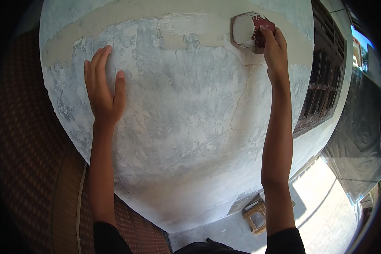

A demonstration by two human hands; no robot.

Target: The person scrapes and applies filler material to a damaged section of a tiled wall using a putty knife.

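A pale wall (pixel 178 106) with grey-white plaster patches fills the middle of the view, with a cream band of filler (pixel 133 10) across its upper part. My right hand (pixel 275 48) grips a dark red, flat tool (pixel 260 31) at the upper right, its face partly coated in pale paste, held at the wall. My left hand (pixel 103 86) is raised at the upper left with fingers spread, near or on the wall, holding nothing. Between the hands a smooth, wet-looking patch (pixel 184 23) shows near the top. A thin crack runs down below the tool.
A brown woven panel (pixel 34 139) borders the wall on the left. At right are a dark wooden window frame (pixel 326 84) and dark plastic sheeting (pixel 355 135). A small wooden stool (pixel 249 213) stands on the pale floor (pixel 321 203) below.
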